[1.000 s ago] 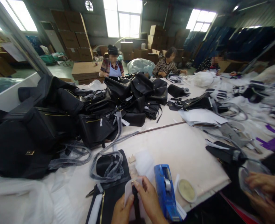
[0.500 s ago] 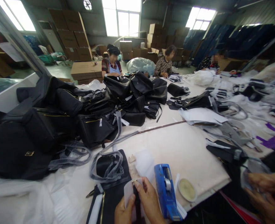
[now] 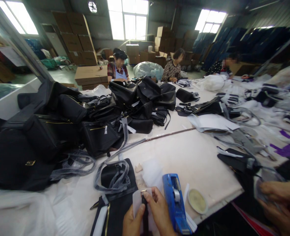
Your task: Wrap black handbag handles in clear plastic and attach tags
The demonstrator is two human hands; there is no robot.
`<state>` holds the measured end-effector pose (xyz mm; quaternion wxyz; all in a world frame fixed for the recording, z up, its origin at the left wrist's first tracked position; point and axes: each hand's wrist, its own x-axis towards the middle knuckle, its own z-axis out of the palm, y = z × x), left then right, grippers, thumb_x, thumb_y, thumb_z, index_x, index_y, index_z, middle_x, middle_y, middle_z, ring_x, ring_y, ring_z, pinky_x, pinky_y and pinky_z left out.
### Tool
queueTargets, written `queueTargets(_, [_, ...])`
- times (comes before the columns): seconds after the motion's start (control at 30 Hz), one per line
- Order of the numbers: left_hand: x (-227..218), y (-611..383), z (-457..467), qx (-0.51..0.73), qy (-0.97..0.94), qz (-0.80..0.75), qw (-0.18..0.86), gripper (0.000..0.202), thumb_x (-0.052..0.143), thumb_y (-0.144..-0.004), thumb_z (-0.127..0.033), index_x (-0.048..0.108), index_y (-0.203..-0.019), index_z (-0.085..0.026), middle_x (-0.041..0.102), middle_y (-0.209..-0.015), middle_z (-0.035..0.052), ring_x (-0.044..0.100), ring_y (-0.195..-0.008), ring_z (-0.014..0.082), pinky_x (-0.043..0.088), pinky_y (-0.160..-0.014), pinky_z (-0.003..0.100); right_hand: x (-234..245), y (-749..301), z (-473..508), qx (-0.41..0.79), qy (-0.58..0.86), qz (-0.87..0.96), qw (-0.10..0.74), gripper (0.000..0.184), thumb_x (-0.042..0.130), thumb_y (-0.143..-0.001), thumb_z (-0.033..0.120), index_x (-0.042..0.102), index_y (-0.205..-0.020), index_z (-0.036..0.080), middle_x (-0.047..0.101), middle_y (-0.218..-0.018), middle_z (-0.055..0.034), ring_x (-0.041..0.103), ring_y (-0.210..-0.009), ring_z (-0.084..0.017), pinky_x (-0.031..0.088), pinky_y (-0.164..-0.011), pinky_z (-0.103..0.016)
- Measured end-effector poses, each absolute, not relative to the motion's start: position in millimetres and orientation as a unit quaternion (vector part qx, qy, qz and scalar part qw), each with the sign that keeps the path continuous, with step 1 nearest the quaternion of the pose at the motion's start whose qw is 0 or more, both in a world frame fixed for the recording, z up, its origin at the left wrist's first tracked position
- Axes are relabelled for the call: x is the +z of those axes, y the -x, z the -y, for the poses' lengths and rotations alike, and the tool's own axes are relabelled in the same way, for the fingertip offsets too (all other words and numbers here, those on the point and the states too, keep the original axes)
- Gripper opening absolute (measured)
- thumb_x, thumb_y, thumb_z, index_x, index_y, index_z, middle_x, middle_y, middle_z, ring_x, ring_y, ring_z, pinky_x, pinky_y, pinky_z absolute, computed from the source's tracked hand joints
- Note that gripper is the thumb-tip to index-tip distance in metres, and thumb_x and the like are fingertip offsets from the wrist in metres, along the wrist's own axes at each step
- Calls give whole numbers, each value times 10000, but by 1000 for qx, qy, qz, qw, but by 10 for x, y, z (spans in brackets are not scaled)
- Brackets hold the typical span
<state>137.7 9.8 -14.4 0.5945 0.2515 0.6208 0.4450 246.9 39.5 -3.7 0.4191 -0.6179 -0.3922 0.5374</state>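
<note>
Low in the head view, my left hand (image 3: pixel 133 220) and my right hand (image 3: pixel 159 211) pinch a dark strap (image 3: pixel 145 220) from both sides. A gold buckle (image 3: pixel 143 191) shows at the strap's upper end, above my fingertips. Behind the strap, a piece of white wrapping sheet (image 3: pixel 136 201) is held along with it. Left of my hands lies a black bag (image 3: pixel 117 209) with a gold zip, and a plastic-wrapped strap (image 3: pixel 99 178) coils over its upper part. Close to my right hand stands a blue tape dispenser (image 3: pixel 174 200).
A round shallow dish (image 3: pixel 197 200) sits right of the dispenser. Black bags (image 3: pixel 51 134) are heaped along the left and back of the table (image 3: pixel 184 154). At far right are a co-worker's hands (image 3: pixel 277 196). Other people sit across the table.
My hands, with the strap and white sheet, have shifted slightly to the right. My grip looks the same, and the things around are unmoved.
</note>
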Motion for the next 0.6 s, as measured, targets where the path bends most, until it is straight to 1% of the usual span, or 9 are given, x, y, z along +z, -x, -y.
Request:
queueTargets(0.13, [-134,-1335,-112,421,-267,-598,627,616,734,-609,-617,749,-977,-123,745,-1031,139,667,-1002,340,521,-902,409,-88,-2493,-385,539,613,390,425,281,606,-815,465,605,-824,184,682,-773,-22,622,-766,-204,463,-693,-270])
queueTargets(0.27, [-113,-1302,-128,411,-278,-597,630,625,737,-603,-619,751,-978,-119,756,-991,134,668,-990,346,528,-881,406,-63,-2507,-378,528,623,401,414,270,599,-822,455,591,-795,187,657,-741,-8,608,-741,-195,456,-673,-263])
queueTargets(0.33, [-111,-1300,-133,412,-283,-597,627,617,739,-610,-607,748,-987,-119,759,-976,131,662,-1004,348,518,-895,408,-41,-2507,-381,523,629,404,410,273,601,-817,459,591,-787,188,655,-735,-8,607,-734,-196,455,-666,-262])
queueTargets(0.47, [-111,-1327,-140,420,-276,-586,636,580,721,-658,-579,736,-1009,-118,744,-1034,136,646,-1038,342,488,-933,413,3,-2478,-399,515,634,411,404,289,593,-814,482,589,-779,196,658,-731,-9,606,-728,-199,455,-664,-261])
queueTargets(0.6, [-111,-1345,-151,430,-264,-584,636,589,715,-657,-592,732,-1006,-118,736,-1052,140,621,-1084,343,483,-936,401,44,-2471,-407,505,646,420,390,316,605,-798,516,583,-764,202,661,-732,-16,609,-749,-209,458,-678,-269])
